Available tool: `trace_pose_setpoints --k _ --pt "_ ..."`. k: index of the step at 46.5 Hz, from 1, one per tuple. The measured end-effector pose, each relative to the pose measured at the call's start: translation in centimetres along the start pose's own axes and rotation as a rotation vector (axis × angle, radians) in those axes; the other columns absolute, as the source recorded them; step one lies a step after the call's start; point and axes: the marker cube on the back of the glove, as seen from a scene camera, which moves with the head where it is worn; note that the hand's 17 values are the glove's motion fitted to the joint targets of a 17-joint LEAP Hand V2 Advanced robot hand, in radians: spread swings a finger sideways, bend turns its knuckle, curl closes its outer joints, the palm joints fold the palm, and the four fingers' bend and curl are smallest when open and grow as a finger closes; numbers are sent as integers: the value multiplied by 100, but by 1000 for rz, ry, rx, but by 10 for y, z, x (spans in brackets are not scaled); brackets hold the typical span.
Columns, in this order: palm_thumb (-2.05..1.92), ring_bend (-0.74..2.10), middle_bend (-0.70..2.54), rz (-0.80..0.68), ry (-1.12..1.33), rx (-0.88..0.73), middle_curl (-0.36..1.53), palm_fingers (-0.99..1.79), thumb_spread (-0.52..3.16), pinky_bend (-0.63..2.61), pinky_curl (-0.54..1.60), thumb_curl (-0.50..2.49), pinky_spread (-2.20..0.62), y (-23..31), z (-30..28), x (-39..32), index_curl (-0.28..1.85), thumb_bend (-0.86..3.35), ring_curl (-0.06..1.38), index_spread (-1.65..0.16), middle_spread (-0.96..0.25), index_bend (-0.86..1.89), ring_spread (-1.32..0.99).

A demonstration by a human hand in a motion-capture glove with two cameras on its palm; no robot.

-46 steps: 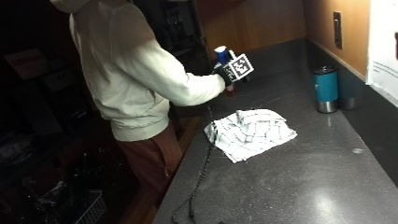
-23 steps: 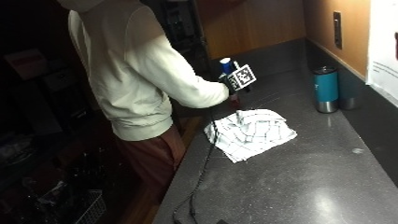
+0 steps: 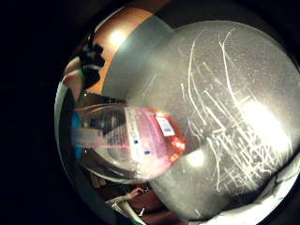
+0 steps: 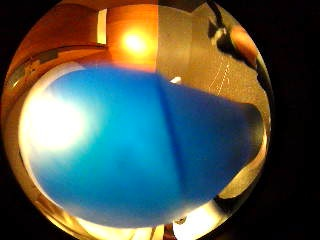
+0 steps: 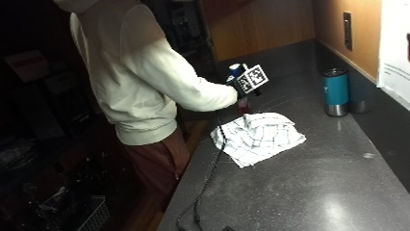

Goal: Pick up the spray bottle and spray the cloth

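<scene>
Holding the spray bottle upright above the dark desk, the gloved right hand has its fingers curled round the bottle's body, blue cap uppermost. In the outside view the bottle hangs just off the crumpled checked cloth, at about eleven o'clock from the cloth's middle, near but apart from it. The likeliest slip, as I judge it, is a mist that misses: the nozzle's heading cannot be told from these views, and if it faces the wall or the person's sleeve, the spray would land on the desk or clothing instead of the fabric. Squeezing the trigger could also tip the bottle, since the fingers sit round the body low down, though which finger reaches the trigger is hidden. A cable trails across the desk edge at roughly seven o'clock from the cloth and could snag the arm. As for containers: the bottle's clear lower part shows in the little-finger palm view with a pinkish label and a pale tint inside, so some liquid seems present, but its level cannot be read. A teal tumbler stands well apart at two o'clock from the cloth, lid on, contents unseen.
</scene>
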Motion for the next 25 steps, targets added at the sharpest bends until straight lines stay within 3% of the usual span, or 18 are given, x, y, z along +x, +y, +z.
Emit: trace_pose_setpoints --k 8,25 --pt "64 30 16 16 27 -18 36 45 77 44 39 54 -3 12 -19 -1 32 -7 36 -35 -11 4 -15" --pt "61 37 20 36 71 85 35 37 84 48 37 46 1 48 -49 -18 23 -4 35 -39 -9 11 -13"
